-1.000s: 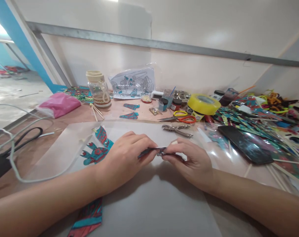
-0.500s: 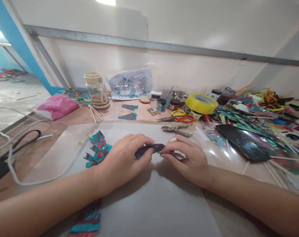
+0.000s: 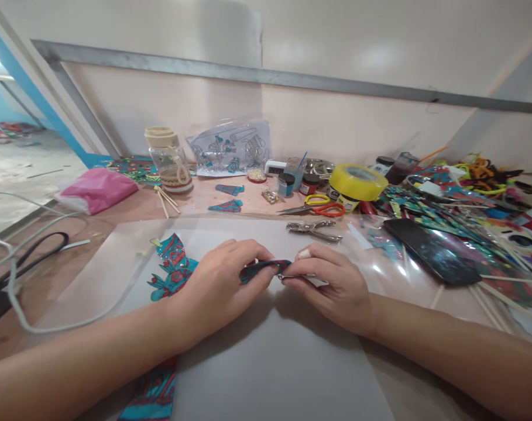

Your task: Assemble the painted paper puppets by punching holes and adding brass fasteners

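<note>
My left hand (image 3: 228, 278) is closed on a painted teal-and-red cutout (image 3: 259, 270), pinching it between thumb and fingers. At the cutout's right end, my right hand (image 3: 329, 283) is closed in a pinch. Between its fingertips a thin silvery piece (image 3: 280, 277) shows, touching the cutout's edge; most of it is hidden, so its kind is unclear. A larger painted cutout figure (image 3: 173, 266) lies left of my left hand. Under my left forearm another painted strip (image 3: 154, 392) is partly covered. Both hands are just above a white sheet (image 3: 266, 374).
Beyond the hands lie a metal hole punch (image 3: 315, 230) and orange-and-yellow scissors (image 3: 312, 207). Yellow tape (image 3: 360, 182) rests on jars. A black phone (image 3: 430, 251) and loose sticks lie right. A bottle (image 3: 169, 161) stands back left; a white cable (image 3: 17, 298) runs along the left.
My right fingertips have shifted slightly left, closer to my left thumb, covering more of the cutout's end. The view has shifted a little; the left hand keeps its grip.
</note>
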